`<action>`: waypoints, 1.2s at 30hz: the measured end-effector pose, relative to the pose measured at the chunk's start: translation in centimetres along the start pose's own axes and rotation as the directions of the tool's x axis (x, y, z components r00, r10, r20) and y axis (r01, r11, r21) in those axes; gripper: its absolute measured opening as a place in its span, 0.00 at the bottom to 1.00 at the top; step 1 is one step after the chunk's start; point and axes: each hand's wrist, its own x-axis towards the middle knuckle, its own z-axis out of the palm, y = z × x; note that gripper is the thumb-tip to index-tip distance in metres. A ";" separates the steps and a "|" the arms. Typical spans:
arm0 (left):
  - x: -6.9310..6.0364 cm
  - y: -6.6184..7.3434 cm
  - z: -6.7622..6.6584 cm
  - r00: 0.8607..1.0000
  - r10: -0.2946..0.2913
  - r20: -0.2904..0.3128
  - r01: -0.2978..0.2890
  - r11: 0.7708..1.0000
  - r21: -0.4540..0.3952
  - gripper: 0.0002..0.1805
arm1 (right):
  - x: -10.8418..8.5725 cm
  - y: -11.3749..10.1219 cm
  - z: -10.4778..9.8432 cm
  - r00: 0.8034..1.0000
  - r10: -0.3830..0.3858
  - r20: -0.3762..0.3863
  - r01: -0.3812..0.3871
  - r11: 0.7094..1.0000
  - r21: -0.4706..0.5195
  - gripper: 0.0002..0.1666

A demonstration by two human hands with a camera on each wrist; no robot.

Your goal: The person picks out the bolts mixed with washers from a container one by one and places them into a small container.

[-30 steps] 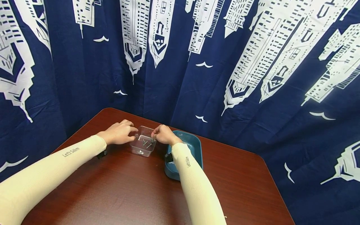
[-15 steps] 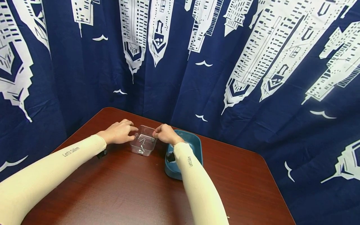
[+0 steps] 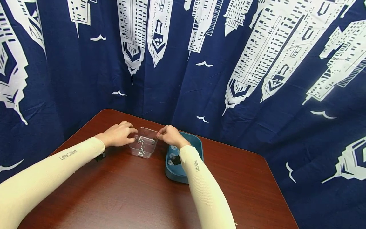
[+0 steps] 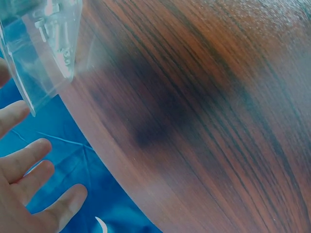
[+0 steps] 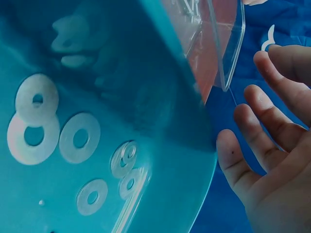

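A clear plastic box [image 3: 148,131] stands near the back of the table with several small metal screws [image 3: 142,144] inside. Beside its left wall is my left hand [image 3: 118,135], fingers apart and loosely bent; whether the fingertips touch the wall I cannot tell. My right hand [image 3: 170,135] hovers at the box's right rim, over the edge of a blue tray [image 3: 178,178]. In the right wrist view its fingers [image 5: 231,150] are spread and loosely bent, and nothing shows between them. Flat pale washers [image 5: 68,145] lie on the tray floor, some overlapping.
The brown wooden table [image 3: 128,190] has rounded corners. Right behind it hangs a dark blue curtain [image 3: 171,89] with white building prints. The tray stands just right of the box, partly under my right forearm [image 3: 200,178].
My right hand has drawn a little right and up, away from the box's inside. The screws in the box lie differently. My left hand has stayed by the box.
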 end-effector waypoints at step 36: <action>0.7 2.1 -0.6 0.998 0.061 -0.027 -0.062 0.998 -0.029 0.23 | -2.9 3.2 -2.7 0.999 0.046 -0.021 -0.045 0.999 0.024 0.10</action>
